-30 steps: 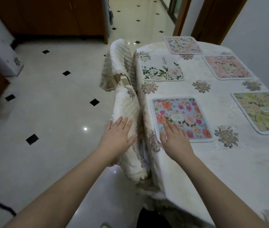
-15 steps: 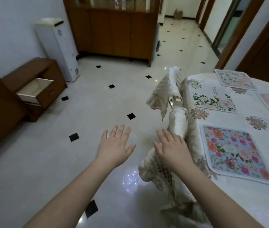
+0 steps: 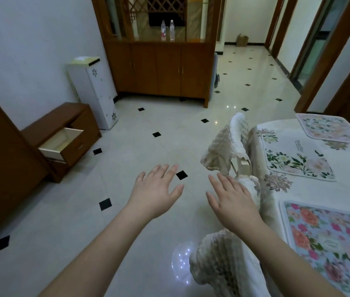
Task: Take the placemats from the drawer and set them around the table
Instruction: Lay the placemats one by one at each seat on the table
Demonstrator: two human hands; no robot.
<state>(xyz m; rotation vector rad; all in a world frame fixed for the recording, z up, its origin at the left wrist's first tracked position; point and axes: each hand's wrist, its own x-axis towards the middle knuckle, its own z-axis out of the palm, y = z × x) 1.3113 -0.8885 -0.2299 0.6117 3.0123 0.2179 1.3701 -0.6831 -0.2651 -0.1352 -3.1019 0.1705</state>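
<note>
So both hands are empty, fingers spread flat: left hand (image 3: 155,187) and right hand (image 3: 231,200) hover over the floor. Mats (image 3: 298,162) lie on the table (image 3: 311,194) at 3 o'clock, one per seat I guess; drawer (image 3: 62,144) hangs open at 9

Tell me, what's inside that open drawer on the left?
The open drawer shows only a pale bare inner wall and part of its floor; no placemat is visible. Its front panel hides the near part of the inside.
</note>
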